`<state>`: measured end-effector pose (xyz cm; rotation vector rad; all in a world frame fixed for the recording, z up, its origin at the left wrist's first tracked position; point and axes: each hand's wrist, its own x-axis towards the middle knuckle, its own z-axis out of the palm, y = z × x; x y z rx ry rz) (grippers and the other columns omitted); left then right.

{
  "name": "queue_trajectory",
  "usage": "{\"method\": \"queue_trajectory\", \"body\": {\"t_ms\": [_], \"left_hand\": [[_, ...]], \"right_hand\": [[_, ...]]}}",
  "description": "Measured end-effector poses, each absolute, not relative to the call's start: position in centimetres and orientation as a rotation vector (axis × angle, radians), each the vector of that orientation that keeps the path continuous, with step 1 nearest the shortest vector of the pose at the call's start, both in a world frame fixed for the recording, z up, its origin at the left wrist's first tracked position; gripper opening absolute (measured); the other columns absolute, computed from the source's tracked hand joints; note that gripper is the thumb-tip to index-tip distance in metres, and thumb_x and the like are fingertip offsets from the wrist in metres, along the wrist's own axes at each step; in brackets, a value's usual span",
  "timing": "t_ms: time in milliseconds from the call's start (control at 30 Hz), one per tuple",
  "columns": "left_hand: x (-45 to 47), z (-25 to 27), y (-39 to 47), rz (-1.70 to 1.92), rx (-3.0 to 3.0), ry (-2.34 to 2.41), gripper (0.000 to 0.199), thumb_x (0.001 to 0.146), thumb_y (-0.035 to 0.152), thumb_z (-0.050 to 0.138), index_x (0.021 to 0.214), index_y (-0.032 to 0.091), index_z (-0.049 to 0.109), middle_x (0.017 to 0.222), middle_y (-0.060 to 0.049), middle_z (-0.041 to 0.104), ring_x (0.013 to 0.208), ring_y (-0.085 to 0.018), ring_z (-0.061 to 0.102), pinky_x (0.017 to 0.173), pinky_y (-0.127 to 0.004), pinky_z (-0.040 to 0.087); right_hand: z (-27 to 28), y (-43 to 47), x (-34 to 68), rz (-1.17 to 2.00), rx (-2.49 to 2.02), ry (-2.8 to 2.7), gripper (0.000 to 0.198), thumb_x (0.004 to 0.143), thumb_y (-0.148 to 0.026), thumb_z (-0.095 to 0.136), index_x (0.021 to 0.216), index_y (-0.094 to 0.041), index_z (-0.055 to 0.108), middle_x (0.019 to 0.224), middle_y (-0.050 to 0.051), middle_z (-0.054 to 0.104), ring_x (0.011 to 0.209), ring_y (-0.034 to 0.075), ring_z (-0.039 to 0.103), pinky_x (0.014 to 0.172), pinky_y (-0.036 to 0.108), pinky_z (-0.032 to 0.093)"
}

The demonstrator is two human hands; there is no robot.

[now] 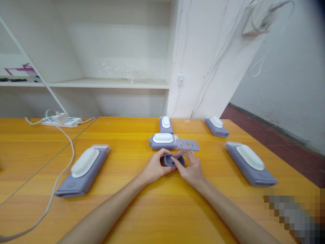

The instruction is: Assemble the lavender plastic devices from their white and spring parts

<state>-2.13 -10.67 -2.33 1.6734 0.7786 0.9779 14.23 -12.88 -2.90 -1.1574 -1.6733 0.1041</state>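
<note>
Near the middle of the table, my left hand (pixel 156 166) grips the side of a small grey-purple oval cup (pixel 168 161), its hollow facing up. My right hand (pixel 191 168) is at the cup's right side. Between its thumb and fingers it pinches a thin brownish patterned piece (pixel 179 154) over the opening; what this is I cannot make out. Just beyond the hands lies a grey-purple case (pixel 157 145) with a white bristled brush head (pixel 163 137) on top. A flat slotted grey-purple plate (pixel 192 145) extends to its right.
Similar grey-purple cases with white oval tops lie at the left (pixel 87 169), the right (pixel 250 164), the back (pixel 166 124) and the back right (pixel 217 126). A white cable (pixel 72 152) runs from a power strip (pixel 72 122) down the left side. White shelving (pixel 109 83) stands behind.
</note>
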Motion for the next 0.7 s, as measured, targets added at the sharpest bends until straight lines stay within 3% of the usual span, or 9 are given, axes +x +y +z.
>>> {"method": "queue_trajectory", "body": {"t_ms": [233,533,700], "left_hand": [[-2.09,-3.04,-10.32,0.98,1.659,0.769,0.039,0.066,0.023,0.074,0.099,0.017,0.053,0.095,-0.003,0.063,0.087,-0.017,0.058,0.077,-0.027,0.045],[-2.17,-2.86,-10.49,0.996,1.677,0.783,0.037,0.065,0.021,0.074,0.097,0.017,0.054,0.095,-0.004,0.064,0.087,-0.018,0.059,0.077,-0.028,0.045],[-2.21,-2.71,-10.57,0.992,1.694,0.807,0.038,0.065,0.022,0.075,0.096,0.017,0.054,0.093,-0.004,0.065,0.085,-0.019,0.06,0.075,-0.027,0.045]], "right_hand": [[-2.89,-12.71,14.36,0.073,-1.162,-1.685,0.014,0.075,-0.026,0.066,0.088,-0.022,0.06,0.093,0.004,0.066,0.092,0.023,0.062,0.085,0.04,0.048],[-2.54,-12.48,14.1,0.174,-1.26,-1.66,0.01,0.069,-0.026,0.071,0.07,-0.022,0.062,0.086,0.004,0.067,0.089,0.024,0.061,0.084,0.042,0.045],[-2.02,-12.39,13.8,0.301,-1.353,-1.662,0.014,0.067,-0.026,0.071,0.071,-0.02,0.059,0.08,0.003,0.067,0.08,0.023,0.062,0.081,0.043,0.043]]}}
